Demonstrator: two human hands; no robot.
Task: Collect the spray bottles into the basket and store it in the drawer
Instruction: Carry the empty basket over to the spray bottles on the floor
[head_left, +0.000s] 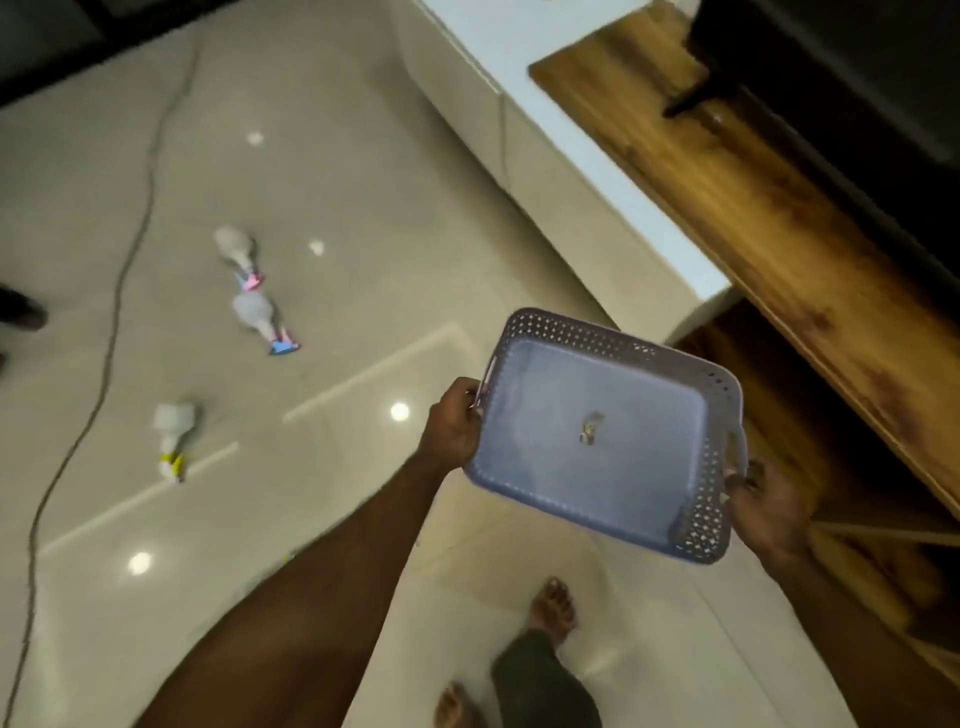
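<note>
I hold a lavender perforated basket (545, 332) in the air over the floor, tilted. My left hand (454, 423) grips its left handle and my right hand (763, 506) grips its right handle. Only a small scrap lies inside the basket. Three clear spray bottles lie on the tiled floor to the left: one with a pink trigger (236, 249), one with a blue and pink trigger (257, 314), and one with a yellow trigger (171, 428). An open wooden drawer (883, 519) shows at the right under the cabinet.
A white cabinet with a wooden top (753, 218) runs along the right side. A thin cable (111, 322) snakes across the floor at the left. My bare feet (553, 608) stand on the tiles below the basket. A dark object sits at the left edge.
</note>
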